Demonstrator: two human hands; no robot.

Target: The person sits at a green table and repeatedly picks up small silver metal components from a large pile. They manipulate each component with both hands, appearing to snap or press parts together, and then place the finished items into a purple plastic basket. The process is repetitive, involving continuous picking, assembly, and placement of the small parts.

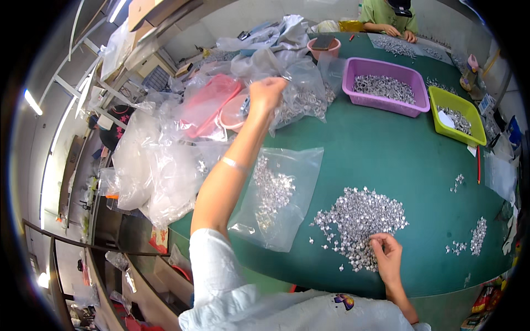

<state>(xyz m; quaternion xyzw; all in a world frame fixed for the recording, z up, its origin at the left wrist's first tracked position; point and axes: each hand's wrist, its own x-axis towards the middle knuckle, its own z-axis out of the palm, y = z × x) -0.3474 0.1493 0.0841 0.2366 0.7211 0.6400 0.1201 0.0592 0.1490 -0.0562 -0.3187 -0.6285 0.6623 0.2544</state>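
Head view: green desk spans the scene. Purple basket of metal parts on its far right side. Clear bag with parts inside lies flat, left of the loose pile of small silver metal parts, on near part of desk. Right hand at pile's near right edge, fingers bent, touching it; grip can't be told. Left hand raised far left, fingers bunched; can't tell if holding anything.

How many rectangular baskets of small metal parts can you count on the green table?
2: a purple basket at upper right, and a yellow-green basket just right of it, slightly lower. Plastic bags may hide others.
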